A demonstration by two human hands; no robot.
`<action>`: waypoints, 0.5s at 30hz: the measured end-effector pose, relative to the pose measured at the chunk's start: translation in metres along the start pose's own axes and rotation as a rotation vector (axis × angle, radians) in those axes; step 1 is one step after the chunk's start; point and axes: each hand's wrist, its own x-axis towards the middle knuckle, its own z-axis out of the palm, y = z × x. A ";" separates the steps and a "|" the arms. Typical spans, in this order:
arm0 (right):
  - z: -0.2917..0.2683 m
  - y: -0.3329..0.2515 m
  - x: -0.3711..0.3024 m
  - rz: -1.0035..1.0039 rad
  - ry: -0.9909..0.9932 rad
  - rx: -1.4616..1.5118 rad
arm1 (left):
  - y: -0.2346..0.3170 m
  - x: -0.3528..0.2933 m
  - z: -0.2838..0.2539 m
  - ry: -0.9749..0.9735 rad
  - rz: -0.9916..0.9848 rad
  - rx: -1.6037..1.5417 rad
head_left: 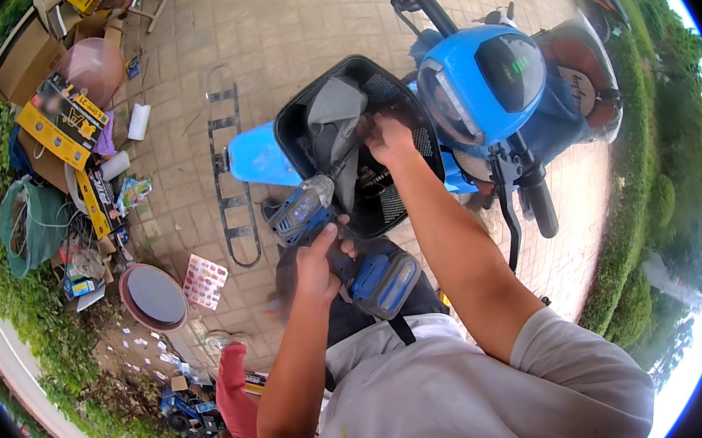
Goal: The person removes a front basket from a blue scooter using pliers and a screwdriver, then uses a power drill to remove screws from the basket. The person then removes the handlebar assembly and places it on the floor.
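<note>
My left hand (319, 266) is closed round the handle of a blue and black cordless drill (304, 212); its blue battery block hangs down in front of my lap. From the drill's nose a dark shaft runs up and right into a black plastic basket (407, 205) on the front of a blue scooter. Over that basket's inside, my right hand (387, 139) has its fingers bent and pressed together near the shaft's far end. What they grip is hidden. Beside those fingers, a grey cloth (335, 106) drapes inside the basket.
The scooter's blue headlamp housing (485, 79) and handlebar grip (540, 209) stand right of the basket. A black metal rack (232, 171) lies on the paving at left. Boxes (63, 120), a round tray (153, 297) and a person in red trousers (234, 391) are farther left.
</note>
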 end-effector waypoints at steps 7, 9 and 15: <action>0.000 -0.001 0.000 -0.013 0.037 0.034 | -0.002 0.008 -0.004 -0.015 -0.056 -0.094; -0.002 -0.002 0.003 0.016 0.029 0.111 | 0.000 0.003 -0.002 0.013 -0.011 -0.078; 0.007 0.011 0.017 -0.069 0.148 0.178 | 0.000 -0.013 -0.013 0.082 0.026 -0.011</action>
